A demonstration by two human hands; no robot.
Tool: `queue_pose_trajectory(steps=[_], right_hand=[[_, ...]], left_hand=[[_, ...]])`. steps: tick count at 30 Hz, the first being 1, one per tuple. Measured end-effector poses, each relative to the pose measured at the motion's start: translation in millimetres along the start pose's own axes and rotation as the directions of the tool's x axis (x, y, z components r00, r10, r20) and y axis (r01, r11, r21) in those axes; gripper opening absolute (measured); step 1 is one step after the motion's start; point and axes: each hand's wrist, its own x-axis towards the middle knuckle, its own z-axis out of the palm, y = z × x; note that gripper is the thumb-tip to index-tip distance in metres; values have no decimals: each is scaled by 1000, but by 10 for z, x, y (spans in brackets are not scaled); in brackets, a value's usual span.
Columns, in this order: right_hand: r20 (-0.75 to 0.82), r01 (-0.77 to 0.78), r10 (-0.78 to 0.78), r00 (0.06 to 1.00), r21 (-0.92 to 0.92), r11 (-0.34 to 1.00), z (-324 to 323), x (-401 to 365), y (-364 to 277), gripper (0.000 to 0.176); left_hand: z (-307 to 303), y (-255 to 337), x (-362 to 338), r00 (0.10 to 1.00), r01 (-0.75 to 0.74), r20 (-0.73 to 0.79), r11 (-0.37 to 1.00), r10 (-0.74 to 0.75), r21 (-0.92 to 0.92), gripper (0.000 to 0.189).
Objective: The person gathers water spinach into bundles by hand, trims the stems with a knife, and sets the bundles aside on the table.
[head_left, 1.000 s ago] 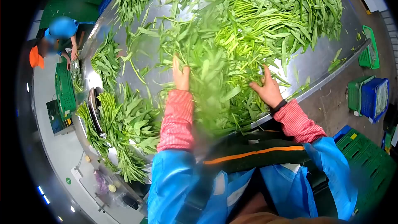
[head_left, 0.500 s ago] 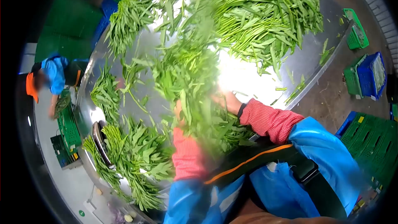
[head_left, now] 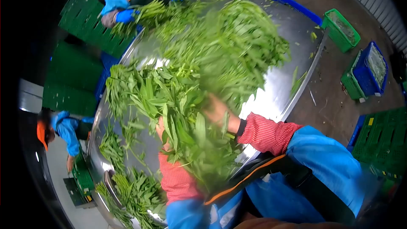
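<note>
A loose bunch of leafy green water spinach (head_left: 182, 97) is between my two hands, above the metal table. My left hand (head_left: 163, 135) grips its left side, the fingers partly covered by long leaves. On the other side my right hand (head_left: 218, 112) is closed against the stems and leaves, somewhat blurred, with its fingertips hidden. More leaves hang down toward my apron. Just beyond lies a large heap of water spinach (head_left: 254, 38), and smaller bunches (head_left: 142, 193) rest at the lower left of the table.
Across the metal table (head_left: 292, 74), a co-worker in blue gloves (head_left: 126, 15) handles greens. Another person (head_left: 65, 133) bends by green crates at left. Green (head_left: 342, 32) and blue baskets (head_left: 375, 70) stand on the floor at right. A metal-edged object (head_left: 111, 186) lies among the lower-left bunches.
My view has tipped upward, bringing the co-worker across the table into sight. Both hands have stayed at the greens, and the bunch between them now reaches farther left.
</note>
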Motion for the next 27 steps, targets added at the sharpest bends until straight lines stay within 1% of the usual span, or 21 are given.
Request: queue_pose_trajectory(steps=[1,2,3,5,8,10,11,12,14,15,16,17,18,19,20,21,22,24,25,26,27], right_hand=[[-31,66,-66,997,20,998,-249,93,-130,54],[-13,59,-58,998,101,993,-565,213,-206,62],[6,47,-49,999,185,982,-892,326,-275,71],[-24,75,-72,997,128,989,-1615,609,-327,72],[-141,98,-95,986,12,995,-2773,896,-607,70],[-257,25,-39,966,-58,998,-3500,1049,-848,60],[-315,11,-47,948,-114,993,-3848,1134,-970,55],[-360,9,-64,931,-154,988,-4227,1284,-896,50],[-479,289,-330,813,-160,944,-4854,1532,-807,40],[-501,311,-74,862,410,857,-5168,1647,-698,37],[-230,230,-43,972,905,357,-5597,1765,-496,32],[-282,275,-49,958,856,438,-5969,1895,-394,37],[-461,340,-84,883,507,792,-6297,1992,-312,43],[-566,283,-127,815,197,939,-6609,2073,-212,48],[-627,211,-113,771,84,974,-6867,2139,-145,54],[-700,53,6,715,62,997,-7062,2214,-235,63],[-765,73,179,619,283,956,-7127,2264,-259,72],[-747,-212,326,579,248,945,-7521,2243,-223,75],[-738,-260,381,557,281,924,-7566,2244,-417,76],[-757,-343,374,537,209,916,-7566,2254,-471,74],[-774,-422,359,521,132,897,-7556,2266,-488,72]], left_hand=[[390,-8,104,1000,-3,-10,1000,3,22,33],[760,-12,195,998,34,44,998,-36,47,33],[1092,-105,353,997,72,-33,997,-72,10,32],[1717,-351,736,994,80,-91,982,-65,169,30],[2685,-829,1271,996,4,86,941,-35,338,30],[3453,-1165,1707,982,-34,182,901,-50,433,37],[3829,-1330,1941,972,-63,228,878,-54,475,41],[4206,-1502,2184,961,-94,271,853,-56,513,46],[4922,-1831,2701,938,-172,343,798,-47,577,57],[5258,-1999,2968,929,-206,367,769,-39,605,63],[5562,-2162,3238,926,-236,378,741,-26,629,69],[5841,-2302,3478,922,-263,387,712,-14,651,75],[6076,-2411,3695,923,-284,386,681,2,675,81],[6275,-2491,3872,927,-302,375,648,26,699,87],[6430,-2530,3992,929,-324,365,615,63,719,93],[6596,-2485,3993,927,-351,360,584,106,732,99],[6700,-2445,3958,924,-376,352,534,152,757,94],[6776,-2372,3825,848,-518,487,529,211,672,89],[6741,-2316,3650,802,-582,552,510,229,634,88],[6612,-2360,3603,773,-595,607,544,185,592,89],[6515,-2292,3411,795,-527,600,586,85,615,91]])
